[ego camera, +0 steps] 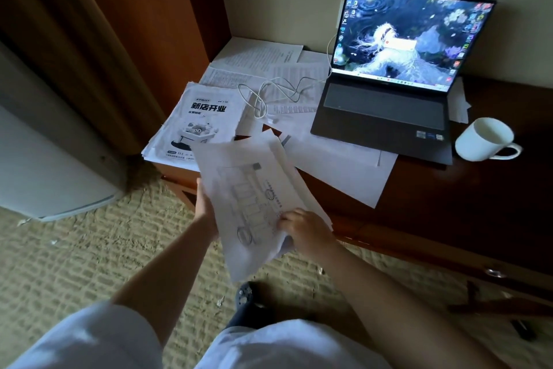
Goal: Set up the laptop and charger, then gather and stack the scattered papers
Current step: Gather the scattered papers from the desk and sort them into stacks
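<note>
Papers (287,75) left of laptop (386,111), mug (484,138) right

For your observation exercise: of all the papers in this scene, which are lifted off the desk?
The sheaf with the line drawing, held by the left hand and right hand. The flyer stack and other sheets lie flat.

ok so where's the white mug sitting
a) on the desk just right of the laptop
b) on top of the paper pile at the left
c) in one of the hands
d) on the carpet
a, the white mug stands on the dark desk by the right front corner of the open laptop, while both hands hold sheets of paper.
</note>
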Demonstrator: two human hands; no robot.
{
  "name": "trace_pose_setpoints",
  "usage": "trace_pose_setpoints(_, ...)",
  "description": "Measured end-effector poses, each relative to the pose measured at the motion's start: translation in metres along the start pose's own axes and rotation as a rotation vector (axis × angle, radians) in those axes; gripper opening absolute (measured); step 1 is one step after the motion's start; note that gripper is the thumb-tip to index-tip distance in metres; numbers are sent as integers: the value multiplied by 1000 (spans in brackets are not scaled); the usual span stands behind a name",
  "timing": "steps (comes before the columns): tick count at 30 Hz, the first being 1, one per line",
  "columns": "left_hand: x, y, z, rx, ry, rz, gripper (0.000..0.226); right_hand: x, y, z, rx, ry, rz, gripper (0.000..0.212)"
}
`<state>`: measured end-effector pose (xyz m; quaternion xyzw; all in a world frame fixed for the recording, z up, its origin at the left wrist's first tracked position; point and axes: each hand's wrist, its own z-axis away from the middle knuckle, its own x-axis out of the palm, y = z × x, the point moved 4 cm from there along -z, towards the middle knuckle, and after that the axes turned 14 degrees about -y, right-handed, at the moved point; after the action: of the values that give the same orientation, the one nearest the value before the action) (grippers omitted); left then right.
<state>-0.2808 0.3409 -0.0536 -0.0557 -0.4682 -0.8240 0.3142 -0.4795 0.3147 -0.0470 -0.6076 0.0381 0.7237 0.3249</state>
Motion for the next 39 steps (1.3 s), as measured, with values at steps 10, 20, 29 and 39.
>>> trace_pose_setpoints(10, -4, -12, -12, -139, 42, -300, 29, -13, 30, 0, 17, -116, -7, 50)
trace_pose_setpoints(20, -22, 15, -2, 94, 460, -698, 23, -35, 93, -5, 597, 133, -96, 52)
trace_pose_setpoints(29, -23, 2, -8, 22, 456, -588, 27, -45, 124, -45, 771, -306, 230, 86)
trace_pose_setpoints(39, -9, 0, -14, 37, 430, -560, 25, -52, 134, -58, 643, -412, 226, 85)
